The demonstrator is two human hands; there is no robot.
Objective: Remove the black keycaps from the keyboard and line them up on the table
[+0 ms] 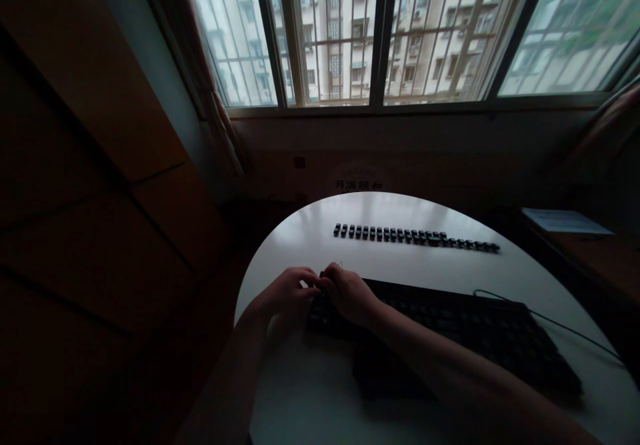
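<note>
A black keyboard (465, 318) lies slanted across the white round table, its far left corner under my hands. My left hand (295, 283) reaches in from the left, its thumb and fingers bent together at that corner. My right hand (347, 293) crosses over the keyboard with curled fingers, its fingertips meeting those of my left hand. A small dark piece shows between the fingertips, and a faint thin wire shows above my right hand; I cannot make out what either is. Beyond the keyboard, several black keycaps (395, 234) stand in a long row.
A thin cable (575, 331) runs from the keyboard's back off to the right. Below the keyboard, a dark box-like object (380, 371) sits partly under my right forearm. The white table (290, 231) stands before a barred window. Papers (565, 221) lie on a surface at right.
</note>
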